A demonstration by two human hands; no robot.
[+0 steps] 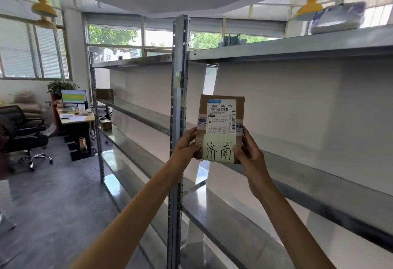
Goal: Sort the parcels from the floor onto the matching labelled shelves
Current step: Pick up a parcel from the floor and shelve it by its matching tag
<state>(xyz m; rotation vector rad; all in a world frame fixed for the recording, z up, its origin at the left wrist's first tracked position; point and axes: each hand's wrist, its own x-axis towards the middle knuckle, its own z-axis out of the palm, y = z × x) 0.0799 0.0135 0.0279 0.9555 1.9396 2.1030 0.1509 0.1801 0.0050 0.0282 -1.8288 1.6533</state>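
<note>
I hold a small brown cardboard parcel (pixel 221 117) upright in front of the metal shelving. It carries a white shipping label reading 530-D5 069 and a pale note with two handwritten characters. My left hand (pixel 187 143) grips its lower left edge. My right hand (pixel 247 151) grips its lower right edge. The parcel hangs in the air just right of the shelf's upright post (pixel 179 90), in front of the right-hand shelf bay (pixel 319 179), level with a middle shelf.
A white and blue bagged parcel (pixel 338 18) lies on the top shelf at the right. Small boxes (pixel 105 124) sit on the far-left shelves. A desk with a monitor (pixel 74 98) and a black office chair (pixel 23 132) stand to the left on grey floor.
</note>
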